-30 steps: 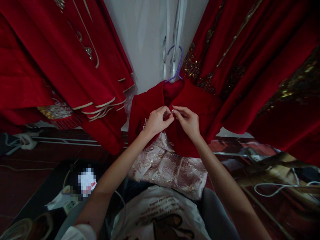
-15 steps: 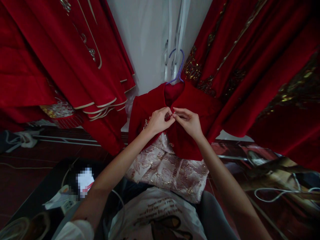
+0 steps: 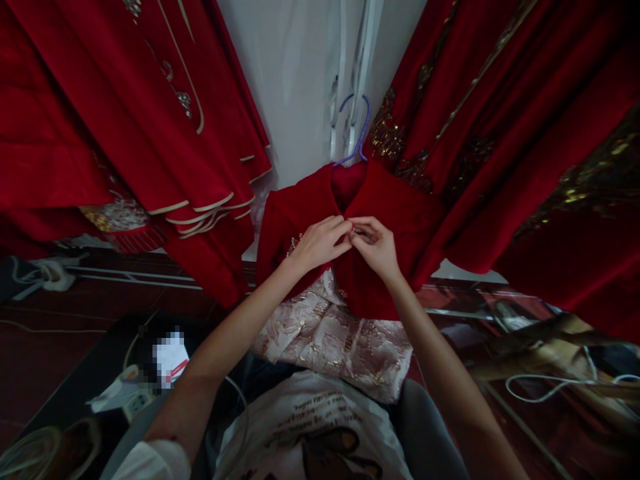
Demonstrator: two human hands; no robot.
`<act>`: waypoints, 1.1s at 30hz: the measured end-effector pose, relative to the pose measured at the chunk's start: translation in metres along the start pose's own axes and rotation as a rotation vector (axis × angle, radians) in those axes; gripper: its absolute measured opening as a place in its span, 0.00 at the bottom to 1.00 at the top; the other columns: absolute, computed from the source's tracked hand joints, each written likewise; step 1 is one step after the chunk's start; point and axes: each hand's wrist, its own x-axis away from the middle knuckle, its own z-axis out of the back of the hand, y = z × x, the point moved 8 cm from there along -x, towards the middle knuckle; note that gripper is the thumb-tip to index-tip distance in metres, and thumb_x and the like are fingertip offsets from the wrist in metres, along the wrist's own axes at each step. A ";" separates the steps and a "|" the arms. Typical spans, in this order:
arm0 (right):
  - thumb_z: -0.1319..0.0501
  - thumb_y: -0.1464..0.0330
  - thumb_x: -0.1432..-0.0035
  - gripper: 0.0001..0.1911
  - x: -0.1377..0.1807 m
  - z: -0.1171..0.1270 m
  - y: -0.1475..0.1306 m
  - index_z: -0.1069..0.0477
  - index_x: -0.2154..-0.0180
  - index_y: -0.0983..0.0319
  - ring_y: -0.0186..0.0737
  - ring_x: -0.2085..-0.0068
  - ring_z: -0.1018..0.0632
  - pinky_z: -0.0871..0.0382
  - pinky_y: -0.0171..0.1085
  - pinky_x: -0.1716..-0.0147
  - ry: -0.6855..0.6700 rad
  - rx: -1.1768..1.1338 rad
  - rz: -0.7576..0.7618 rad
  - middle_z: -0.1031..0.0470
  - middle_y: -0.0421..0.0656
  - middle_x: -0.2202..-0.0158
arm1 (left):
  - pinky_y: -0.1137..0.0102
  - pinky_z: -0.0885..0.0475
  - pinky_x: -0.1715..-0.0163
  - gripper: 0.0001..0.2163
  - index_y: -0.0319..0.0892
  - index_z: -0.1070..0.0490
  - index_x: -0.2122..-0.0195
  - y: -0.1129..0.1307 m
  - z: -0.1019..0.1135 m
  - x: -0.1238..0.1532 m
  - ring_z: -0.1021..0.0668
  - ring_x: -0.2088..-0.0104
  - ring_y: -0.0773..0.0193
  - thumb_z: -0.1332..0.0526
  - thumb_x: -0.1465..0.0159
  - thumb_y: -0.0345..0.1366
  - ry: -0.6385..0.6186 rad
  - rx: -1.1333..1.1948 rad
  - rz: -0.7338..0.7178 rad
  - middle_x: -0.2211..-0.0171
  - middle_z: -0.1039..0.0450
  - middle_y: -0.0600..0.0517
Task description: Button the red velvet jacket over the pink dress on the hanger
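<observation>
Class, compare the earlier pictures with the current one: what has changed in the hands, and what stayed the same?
On the left hand, the open loop between thumb and index finger has closed up. The right hand stays beside it at the front of the red jacket. No clear grasp or release shows. The red jacket, purple hanger and pale patterned fabric look unchanged.

One left hand [image 3: 323,243], one right hand [image 3: 377,248] — one red jacket [image 3: 373,283], one purple hanger [image 3: 359,147], one pink brocade cloth [image 3: 340,340], one T-shirt [image 3: 280,427] — and two banks of red garments [image 3: 150,133], too overlapped to count.
</observation>
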 end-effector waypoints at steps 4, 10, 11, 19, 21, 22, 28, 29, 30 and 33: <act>0.40 0.67 0.44 0.15 0.004 -0.001 0.001 0.30 0.53 0.57 0.40 0.51 0.24 0.29 0.44 0.48 0.070 0.021 0.037 0.25 0.44 0.53 | 0.72 0.30 0.65 0.04 0.44 0.32 0.60 -0.004 -0.002 0.011 0.25 0.63 0.64 0.44 0.34 0.34 0.073 0.034 0.115 0.62 0.29 0.50; 0.43 0.67 0.42 0.31 0.043 -0.020 0.023 0.48 0.38 0.52 0.40 0.46 0.28 0.30 0.44 0.47 -0.011 -0.044 -0.090 0.33 0.46 0.44 | 0.74 0.26 0.64 0.09 0.44 0.35 0.53 -0.030 -0.035 0.057 0.23 0.61 0.67 0.44 0.34 0.33 0.318 0.521 0.457 0.55 0.28 0.47; 0.41 0.67 0.44 0.32 0.050 -0.020 0.026 0.48 0.39 0.52 0.39 0.49 0.26 0.28 0.43 0.50 0.001 -0.040 -0.105 0.32 0.46 0.47 | 0.74 0.26 0.64 0.09 0.44 0.35 0.53 -0.031 -0.040 0.061 0.23 0.61 0.68 0.44 0.35 0.34 0.323 0.579 0.482 0.55 0.27 0.47; 0.37 0.70 0.52 0.18 0.060 0.005 0.026 0.35 0.56 0.59 0.27 0.77 0.31 0.36 0.28 0.81 -0.031 -0.161 -0.416 0.29 0.36 0.70 | 0.65 0.33 0.43 0.16 0.43 0.26 0.53 -0.019 -0.035 0.071 0.27 0.46 0.62 0.49 0.31 0.43 0.176 0.665 0.483 0.48 0.29 0.47; 0.38 0.68 0.47 0.18 0.062 0.007 0.010 0.32 0.53 0.59 0.29 0.74 0.27 0.30 0.30 0.76 -0.119 -0.265 -0.476 0.26 0.38 0.67 | 0.63 0.38 0.39 0.17 0.43 0.25 0.54 -0.015 -0.037 0.077 0.29 0.44 0.60 0.49 0.31 0.46 0.167 0.727 0.476 0.46 0.29 0.47; 0.38 0.67 0.45 0.17 0.062 0.006 0.001 0.31 0.52 0.59 0.32 0.68 0.23 0.27 0.32 0.70 -0.169 -0.296 -0.486 0.24 0.41 0.63 | 0.63 0.37 0.40 0.18 0.43 0.25 0.54 -0.015 -0.039 0.083 0.28 0.45 0.59 0.48 0.32 0.48 0.180 0.794 0.505 0.46 0.29 0.48; 0.38 0.63 0.41 0.12 0.067 -0.006 -0.019 0.28 0.56 0.58 0.41 0.53 0.23 0.24 0.42 0.56 -0.309 -0.246 -0.445 0.26 0.46 0.51 | 0.66 0.24 0.61 0.29 0.38 0.25 0.58 -0.030 -0.061 0.122 0.21 0.59 0.58 0.52 0.36 0.59 0.288 1.245 0.943 0.59 0.22 0.45; 0.37 0.62 0.42 0.12 0.068 -0.010 -0.015 0.28 0.56 0.58 0.40 0.54 0.23 0.24 0.41 0.57 -0.302 -0.208 -0.442 0.26 0.46 0.52 | 0.67 0.24 0.66 0.28 0.38 0.25 0.60 -0.028 -0.061 0.122 0.20 0.63 0.59 0.50 0.37 0.59 0.277 1.287 0.944 0.61 0.22 0.45; 0.36 0.62 0.44 0.14 0.069 -0.013 -0.009 0.29 0.57 0.58 0.39 0.56 0.23 0.24 0.40 0.59 -0.279 -0.156 -0.428 0.26 0.45 0.55 | 0.69 0.24 0.70 0.27 0.37 0.25 0.62 -0.027 -0.060 0.121 0.20 0.66 0.60 0.49 0.37 0.58 0.268 1.302 0.932 0.63 0.22 0.46; 0.32 0.61 0.49 0.20 0.070 -0.025 0.003 0.33 0.56 0.59 0.37 0.60 0.24 0.25 0.37 0.63 -0.191 0.015 -0.350 0.28 0.43 0.61 | 0.71 0.26 0.76 0.19 0.38 0.26 0.65 -0.029 -0.050 0.119 0.22 0.72 0.64 0.41 0.40 0.52 0.315 1.211 0.929 0.68 0.24 0.49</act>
